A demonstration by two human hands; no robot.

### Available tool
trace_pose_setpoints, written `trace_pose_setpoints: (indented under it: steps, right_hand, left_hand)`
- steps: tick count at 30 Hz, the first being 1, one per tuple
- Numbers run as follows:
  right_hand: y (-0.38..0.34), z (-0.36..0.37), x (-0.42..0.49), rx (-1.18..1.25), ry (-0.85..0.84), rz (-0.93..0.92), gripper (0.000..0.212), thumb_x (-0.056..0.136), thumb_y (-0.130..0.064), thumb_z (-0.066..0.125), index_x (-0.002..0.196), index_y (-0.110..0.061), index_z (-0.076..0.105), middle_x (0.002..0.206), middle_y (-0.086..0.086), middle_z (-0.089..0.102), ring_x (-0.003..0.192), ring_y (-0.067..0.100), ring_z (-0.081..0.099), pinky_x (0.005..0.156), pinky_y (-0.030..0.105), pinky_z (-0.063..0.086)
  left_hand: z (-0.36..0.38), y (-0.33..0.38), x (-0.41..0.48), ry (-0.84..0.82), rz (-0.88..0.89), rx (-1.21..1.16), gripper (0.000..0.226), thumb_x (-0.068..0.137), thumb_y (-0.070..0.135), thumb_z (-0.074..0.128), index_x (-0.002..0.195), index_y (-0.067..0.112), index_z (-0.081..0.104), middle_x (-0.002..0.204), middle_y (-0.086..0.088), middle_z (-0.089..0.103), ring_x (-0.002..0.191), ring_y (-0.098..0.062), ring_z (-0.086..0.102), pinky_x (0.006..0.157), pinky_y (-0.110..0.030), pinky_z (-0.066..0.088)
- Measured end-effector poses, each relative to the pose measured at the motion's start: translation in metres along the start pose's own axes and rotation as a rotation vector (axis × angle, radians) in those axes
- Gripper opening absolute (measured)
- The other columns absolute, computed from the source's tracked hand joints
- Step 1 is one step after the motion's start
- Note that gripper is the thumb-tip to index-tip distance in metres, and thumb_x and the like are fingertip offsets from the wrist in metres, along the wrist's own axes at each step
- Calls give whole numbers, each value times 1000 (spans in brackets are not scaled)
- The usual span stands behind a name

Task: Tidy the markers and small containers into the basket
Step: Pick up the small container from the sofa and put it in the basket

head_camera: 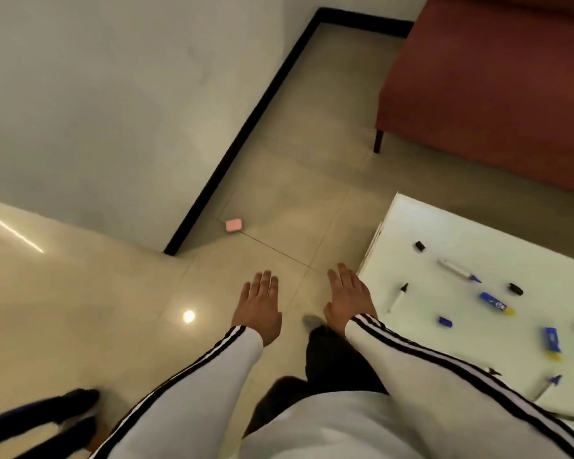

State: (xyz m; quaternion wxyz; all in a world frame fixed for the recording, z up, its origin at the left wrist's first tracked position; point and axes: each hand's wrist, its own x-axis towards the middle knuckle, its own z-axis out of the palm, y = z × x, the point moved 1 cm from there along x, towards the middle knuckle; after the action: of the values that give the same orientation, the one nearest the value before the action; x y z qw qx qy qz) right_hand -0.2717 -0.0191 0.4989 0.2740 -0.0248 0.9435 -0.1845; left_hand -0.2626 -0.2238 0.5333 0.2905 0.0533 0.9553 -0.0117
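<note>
A white table at the right carries scattered markers and caps. A white marker with a blue tip lies near its far side, and a thin black-tipped marker lies by the left edge. Blue tubes with yellow ends, small blue caps and black caps are spread around. My left hand hovers over the floor, palm down, fingers spread. My right hand is beside the table's left corner, flat and holding nothing. No basket is in view.
A small pink block lies on the tiled floor near the black skirting. A red sofa stands behind the table. Another person's dark shoes are at the lower left. My grey-socked foot shows between my hands.
</note>
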Motion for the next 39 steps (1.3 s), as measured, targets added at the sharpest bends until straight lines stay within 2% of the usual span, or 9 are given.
trace_pose_setpoints:
  steps: [3,9,18,26,29,33,39]
  right_hand:
    - [-16,-27,36,24,-6,22,74,90,-28,44,156,-21,11,165,6,-1,150,25,6,121,42,13]
    - [-41,-71,112,95,124,157,68,96,-48,36,156,-28,11,165,3,0,151,25,5,121,47,11]
    - [-63,-144,203,175,226,517,73,93,-48,38,156,-26,9,165,3,-1,151,24,4,121,48,9]
    - [-18,-214,250,413,436,824,72,91,-49,40,154,-31,12,165,1,9,150,22,11,121,44,13]
    - [29,-231,271,496,472,896,71,90,-48,41,154,-32,13,164,1,10,149,24,13,120,46,15]
    - [102,-265,298,551,437,931,75,88,-50,44,154,-32,13,164,3,12,149,25,14,118,46,17]
    - [220,-348,308,578,506,979,80,88,-51,45,156,-28,9,164,4,13,147,26,19,116,47,23]
  left_hand:
    - [-47,-16,48,-1,70,17,76,96,36,41,155,10,0,164,-11,-5,150,-29,-5,122,-45,4]
    - [-124,-35,162,20,276,99,72,97,38,34,155,11,1,164,-11,-6,150,-29,-7,122,-46,2]
    - [-225,-31,316,7,653,214,72,97,41,37,155,13,4,164,-10,-4,150,-27,-7,122,-45,0]
    - [-298,57,428,-1,914,386,72,97,39,39,155,13,6,164,-9,3,150,-27,-2,122,-45,4]
    - [-314,106,473,2,958,458,72,96,39,40,155,13,8,163,-9,6,150,-26,1,122,-45,6]
    - [-341,182,516,-11,976,540,73,95,39,40,155,13,9,163,-9,6,150,-26,2,122,-44,7]
    - [-397,330,558,46,1059,573,75,94,42,42,155,14,10,164,-8,6,150,-25,3,121,-43,8]
